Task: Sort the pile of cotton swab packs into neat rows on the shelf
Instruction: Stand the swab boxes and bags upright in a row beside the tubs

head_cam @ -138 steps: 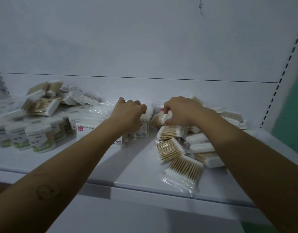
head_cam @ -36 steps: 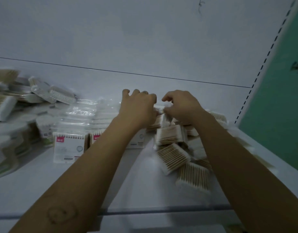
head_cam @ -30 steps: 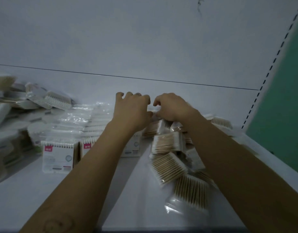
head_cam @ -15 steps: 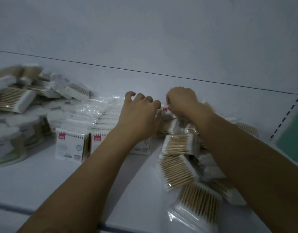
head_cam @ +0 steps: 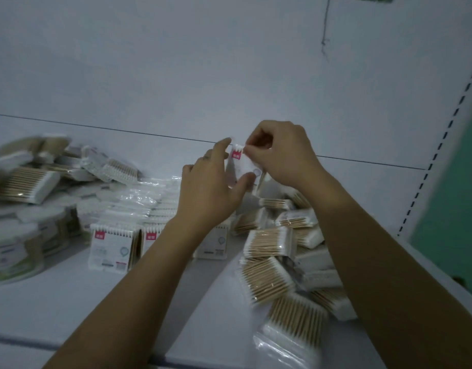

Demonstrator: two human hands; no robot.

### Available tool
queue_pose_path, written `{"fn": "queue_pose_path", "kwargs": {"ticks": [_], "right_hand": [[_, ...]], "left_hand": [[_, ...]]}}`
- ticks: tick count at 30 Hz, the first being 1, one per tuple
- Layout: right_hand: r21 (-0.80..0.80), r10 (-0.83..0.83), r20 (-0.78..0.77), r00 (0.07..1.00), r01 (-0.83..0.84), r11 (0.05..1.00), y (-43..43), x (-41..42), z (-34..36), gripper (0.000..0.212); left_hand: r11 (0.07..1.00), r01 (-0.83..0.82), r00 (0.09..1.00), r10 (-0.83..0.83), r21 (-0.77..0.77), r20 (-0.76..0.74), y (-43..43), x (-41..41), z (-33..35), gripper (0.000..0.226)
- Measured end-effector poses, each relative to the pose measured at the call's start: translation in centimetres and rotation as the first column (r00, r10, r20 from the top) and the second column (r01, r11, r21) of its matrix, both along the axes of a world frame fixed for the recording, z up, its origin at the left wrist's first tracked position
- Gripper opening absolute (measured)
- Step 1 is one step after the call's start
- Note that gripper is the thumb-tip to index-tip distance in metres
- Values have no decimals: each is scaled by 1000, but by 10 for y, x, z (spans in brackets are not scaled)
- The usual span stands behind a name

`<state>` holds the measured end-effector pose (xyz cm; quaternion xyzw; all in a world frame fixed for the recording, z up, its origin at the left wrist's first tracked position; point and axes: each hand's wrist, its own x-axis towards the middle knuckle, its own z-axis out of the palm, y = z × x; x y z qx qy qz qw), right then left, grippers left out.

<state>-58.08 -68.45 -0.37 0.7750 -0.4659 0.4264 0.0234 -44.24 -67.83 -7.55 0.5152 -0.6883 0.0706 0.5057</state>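
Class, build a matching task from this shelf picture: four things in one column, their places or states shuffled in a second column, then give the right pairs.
1 held pack
2 round tubs
3 standing packs
4 loose heap

A lying jumbled, right side of the shelf
B upright in a row, mid-shelf
C up off the shelf, gripped by the left hand and pinched by the right hand
D far left

Pairs: 1-C, 2-D, 3-B, 4-A

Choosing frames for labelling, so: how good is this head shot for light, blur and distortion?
Head view: dim, bluish light, no glare; the round tubs at far left smear with motion blur; the held pack is soft, its print unreadable; the upright packs at centre look sharper; the slotted upright leans, likely wide-angle skew.
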Motion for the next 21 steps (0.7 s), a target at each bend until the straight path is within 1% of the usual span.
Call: {"fn": "queue_pose_path", "kwargs": {"ticks": [3, 5, 7, 9, 11, 13, 15, 17, 18, 21], "right_hand": [[10, 87, 130, 988, -89, 996, 19, 8, -4, 3], [41, 137, 178, 974, -147, 988, 32, 12, -8, 8], [129, 175, 156, 972, -196, 972, 45, 17, -13, 18], [180, 134, 37, 990, -138, 974, 53, 22, -19, 26], [104, 25, -19, 1000, -23, 994, 58, 26, -25, 25], [67, -48, -17, 999, 49, 997, 62, 31, -34, 22], [99, -86, -59, 995, 91, 991, 64, 37, -50, 22], [140, -106, -122, 987, 123, 983, 63, 45, -69, 23], [159, -111, -146, 983, 134, 978, 61, 49, -79, 24], [242, -122, -186, 975, 166, 956, 54, 60, -102, 30]], "left_hand": [[983, 169, 975, -157, 70, -154, 18, 11, 3, 73], [964, 244, 940, -208, 107, -270, 28, 20, 1, 73], [969, 232, 928, -194, 86, -319, 36, 31, -1, 65], [975, 212, 934, -182, 66, -308, 43, 40, -3, 55], [966, 242, 946, -213, 95, -245, 51, 49, -7, 53], [971, 218, 972, -207, 98, -113, 56, 60, -15, 54], [994, 96, 994, -98, 50, 40, 60, 73, -27, 51], [999, -39, 983, 37, 8, 179, 64, 84, -41, 45], [997, -81, 970, 79, 0, 229, 67, 88, -49, 43], [988, -148, 937, 152, -36, 316, 75, 95, -77, 40]]}}
